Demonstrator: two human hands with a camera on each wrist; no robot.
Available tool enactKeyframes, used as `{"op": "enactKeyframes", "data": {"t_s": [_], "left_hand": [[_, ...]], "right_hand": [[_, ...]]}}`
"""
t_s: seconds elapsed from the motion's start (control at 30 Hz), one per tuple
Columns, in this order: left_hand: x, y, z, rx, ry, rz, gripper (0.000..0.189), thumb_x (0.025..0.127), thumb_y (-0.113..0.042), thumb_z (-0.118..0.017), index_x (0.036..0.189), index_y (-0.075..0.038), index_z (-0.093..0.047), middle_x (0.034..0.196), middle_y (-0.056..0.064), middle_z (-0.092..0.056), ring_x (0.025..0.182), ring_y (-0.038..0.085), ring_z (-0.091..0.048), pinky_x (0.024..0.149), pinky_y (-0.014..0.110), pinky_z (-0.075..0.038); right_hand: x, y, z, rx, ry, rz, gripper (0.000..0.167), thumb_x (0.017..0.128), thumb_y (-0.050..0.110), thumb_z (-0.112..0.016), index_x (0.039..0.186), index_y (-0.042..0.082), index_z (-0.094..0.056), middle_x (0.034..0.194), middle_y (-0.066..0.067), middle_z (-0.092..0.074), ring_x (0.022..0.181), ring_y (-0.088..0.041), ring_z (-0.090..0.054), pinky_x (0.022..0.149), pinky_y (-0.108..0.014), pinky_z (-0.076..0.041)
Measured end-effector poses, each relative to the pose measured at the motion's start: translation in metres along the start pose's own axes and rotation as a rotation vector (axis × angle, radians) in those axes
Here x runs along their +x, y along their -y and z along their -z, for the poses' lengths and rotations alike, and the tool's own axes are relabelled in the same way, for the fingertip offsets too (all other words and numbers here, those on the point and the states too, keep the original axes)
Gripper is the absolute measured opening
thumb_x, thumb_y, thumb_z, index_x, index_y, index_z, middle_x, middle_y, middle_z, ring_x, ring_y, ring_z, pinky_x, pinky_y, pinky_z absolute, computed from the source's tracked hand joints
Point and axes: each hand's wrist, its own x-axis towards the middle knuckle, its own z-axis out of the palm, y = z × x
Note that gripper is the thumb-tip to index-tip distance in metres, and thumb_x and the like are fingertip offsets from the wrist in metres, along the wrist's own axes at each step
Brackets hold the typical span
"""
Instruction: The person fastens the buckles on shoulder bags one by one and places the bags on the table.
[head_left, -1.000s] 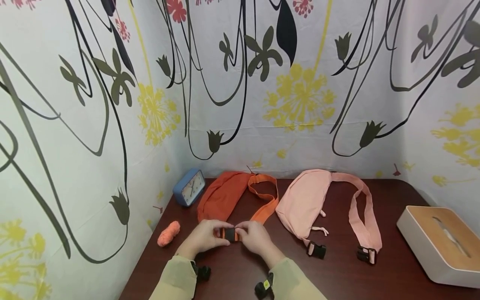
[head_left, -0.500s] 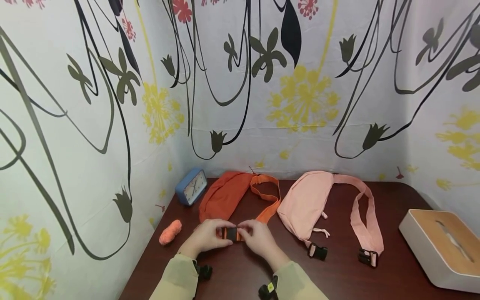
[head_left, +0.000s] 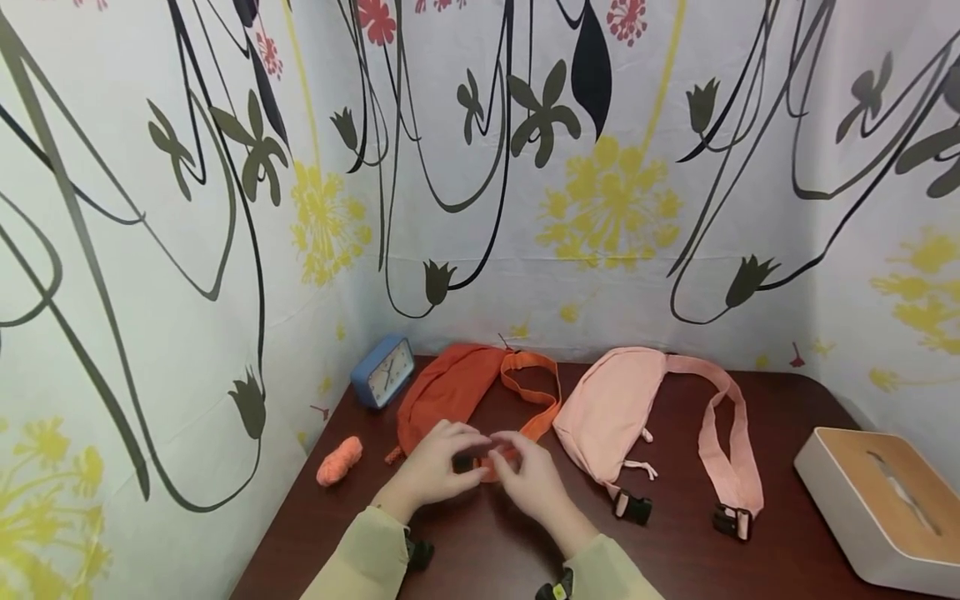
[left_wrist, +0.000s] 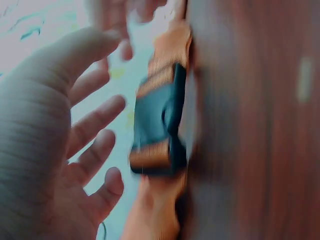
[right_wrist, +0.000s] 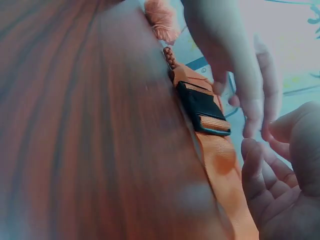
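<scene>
The orange waist bag lies at the back of the table, its orange strap looping to its right. Its black side-release buckle is fastened, the two halves joined, and rests on the table. My left hand is beside the buckle, fingers spread and apart from it. My right hand hovers just right of it with loosely bent fingers, holding nothing. In the head view both hands largely hide the buckle; in the right wrist view the buckle lies clear of the fingers.
A pink waist bag lies to the right, its buckle halves apart. A blue alarm clock stands at the back left, with a coral yarn skein before it. At the right edge sits a white tissue box with a wooden lid.
Both hands held the orange bag's buckle in the earlier frames. Now they have let go of it and lifted slightly, fingers opening. The head view has shifted a little.
</scene>
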Motion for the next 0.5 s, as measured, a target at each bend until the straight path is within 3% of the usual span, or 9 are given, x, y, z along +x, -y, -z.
{"op": "enactKeyframes", "data": {"t_s": [0.23,0.37,0.5], "left_hand": [[0.019,-0.031,-0.011,0.027,0.016,-0.060,0.046,0.098,-0.036,-0.083,0.142,-0.029,-0.074,0.134,-0.009,-0.074,0.117,0.012,-0.064,0.102,0.035,-0.057],[0.030,-0.046,-0.018,0.053,0.026,-0.063,0.049,0.101,-0.038,-0.080,0.148,-0.028,-0.069,0.136,-0.008,-0.075,0.123,0.013,-0.066,0.108,0.036,-0.057],[0.041,-0.059,-0.024,0.073,0.040,-0.072,0.051,0.104,-0.040,-0.076,0.152,-0.027,-0.066,0.139,-0.007,-0.074,0.128,0.015,-0.068,0.111,0.038,-0.056]], "right_hand": [[-0.007,0.001,0.026,-0.126,-0.111,0.134,0.034,0.100,0.018,-0.081,0.133,0.016,-0.075,0.114,0.000,-0.079,0.083,-0.004,-0.066,0.075,-0.025,-0.058],[-0.009,0.001,0.050,-0.200,-0.142,0.208,0.034,0.098,0.015,-0.083,0.131,0.012,-0.076,0.109,0.001,-0.079,0.086,-0.009,-0.068,0.079,-0.029,-0.060],[-0.012,-0.003,0.077,-0.241,-0.158,0.252,0.032,0.098,0.013,-0.082,0.129,0.009,-0.076,0.105,0.002,-0.078,0.083,-0.003,-0.067,0.076,-0.028,-0.059]]}}
